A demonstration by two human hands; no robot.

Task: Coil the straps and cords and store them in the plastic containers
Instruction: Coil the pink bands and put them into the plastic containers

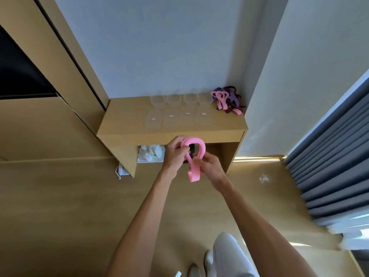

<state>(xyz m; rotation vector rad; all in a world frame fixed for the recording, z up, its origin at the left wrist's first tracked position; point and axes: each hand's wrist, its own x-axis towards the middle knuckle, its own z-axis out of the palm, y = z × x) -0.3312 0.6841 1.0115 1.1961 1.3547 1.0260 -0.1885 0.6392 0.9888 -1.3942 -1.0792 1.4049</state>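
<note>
Four clear plastic tubs [180, 99] stand in a row at the back of the wood shelf [123, 116], w/ four flat lids [178, 117] lying in front of them. They are see-through and hard to make out, esp. the lids. A pile of straps [227, 100], pink and purple, sits at the shelf's right end by the wall; can't tell how many.

Below the shelf edge, both hands hold one pink strap [194, 154] up in the air. The left hand [175, 151] pinches one end of its loop, fingers curled round it. The right hand [208, 164] grips the other side, and its fingers hide part of the strap. The loop arches between the hands. A loose tail hangs down just left of the right hand.
</note>
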